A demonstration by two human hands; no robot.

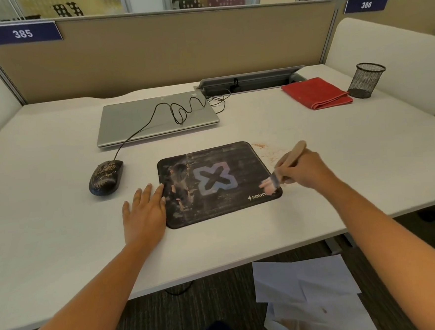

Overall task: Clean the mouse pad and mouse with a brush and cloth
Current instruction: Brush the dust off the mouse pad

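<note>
The left hand (144, 213) lies flat on the desk (61, 227), fingers straight, touching the mouse pad's (217, 184) left edge. The right hand (305, 170) grips a brush (286, 166), bristles on the pad's right corner. The dirty mouse (106, 177) sits left of the pad. Far back lies a folded red cloth (315, 93).

Left hand (144, 213) lies flat, fingers straight; right hand (304, 170) grips the brush (298, 149).

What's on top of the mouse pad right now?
Dirt smears on the left half of the mouse pad; the brush, held by the right hand, touches its right edge. The left hand lies flat at its left edge. The bristles hide the printed word's end.
</note>
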